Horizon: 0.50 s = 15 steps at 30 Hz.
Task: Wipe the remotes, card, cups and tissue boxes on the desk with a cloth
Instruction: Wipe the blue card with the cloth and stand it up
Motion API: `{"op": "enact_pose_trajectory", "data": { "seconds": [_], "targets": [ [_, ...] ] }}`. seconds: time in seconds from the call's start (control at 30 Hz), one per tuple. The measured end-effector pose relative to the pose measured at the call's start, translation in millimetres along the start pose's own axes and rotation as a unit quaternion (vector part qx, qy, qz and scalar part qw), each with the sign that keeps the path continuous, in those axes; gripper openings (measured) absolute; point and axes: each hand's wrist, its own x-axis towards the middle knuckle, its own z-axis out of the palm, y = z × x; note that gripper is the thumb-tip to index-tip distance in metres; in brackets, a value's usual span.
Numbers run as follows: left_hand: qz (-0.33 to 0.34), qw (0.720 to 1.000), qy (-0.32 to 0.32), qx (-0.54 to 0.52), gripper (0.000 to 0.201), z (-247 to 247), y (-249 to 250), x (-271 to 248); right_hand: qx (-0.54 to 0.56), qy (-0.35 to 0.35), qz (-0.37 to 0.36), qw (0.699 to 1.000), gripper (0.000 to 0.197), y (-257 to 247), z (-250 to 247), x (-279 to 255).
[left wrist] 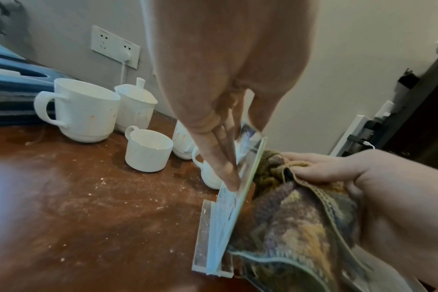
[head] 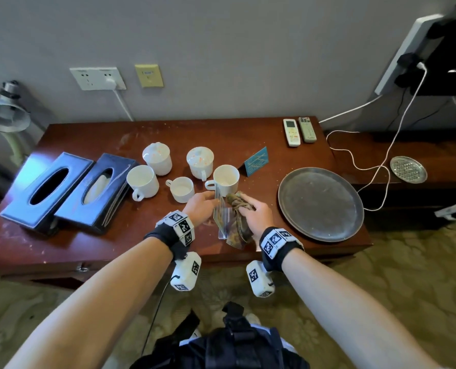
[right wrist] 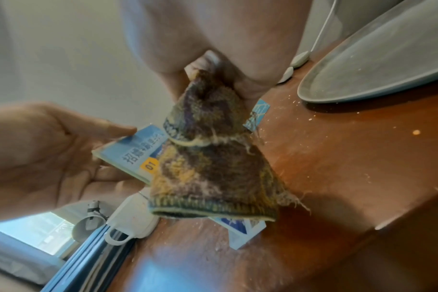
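A clear acrylic card stand (head: pixel 222 218) with a blue printed card (right wrist: pixel 135 150) stands on the dusty wooden desk (head: pixel 141 235) near its front edge. My left hand (head: pixel 213 203) pinches its top, fingers (left wrist: pixel 228 173) flat on the left face and thumb on the other side. My right hand (head: pixel 256 214) grips a bunched brown-yellow cloth (head: pixel 238 203) and presses it against the stand's right face. Several white cups (head: pixel 143 182), two lidded, sit just behind. Two dark tissue boxes (head: pixel 45 187) lie at the left. Two remotes (head: pixel 292 131) lie at the back right.
A blue tent card (head: pixel 256 161) stands behind the nearest cup (head: pixel 225 178). A large round metal tray (head: pixel 320 203) lies right of my hands. White cables (head: pixel 368 166) and a small metal dish (head: pixel 408 169) occupy the lower cabinet at right. A lamp (head: pixel 5 113) stands far left.
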Motion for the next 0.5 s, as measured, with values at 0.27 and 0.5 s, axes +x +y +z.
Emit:
{"op": "enact_pose_trajectory", "data": {
  "seconds": [0.27,0.5],
  "targets": [
    [-0.048,0.995,0.009,-0.086,0.024,19,3,6,0.132,-0.108,-0.004,0.985,0.043,-2,7,10],
    [-0.059,0.987,-0.024,-0.150,0.021,8,-4,10,0.152,-0.116,0.031,0.981,0.042,35,33,7]
  ]
}}
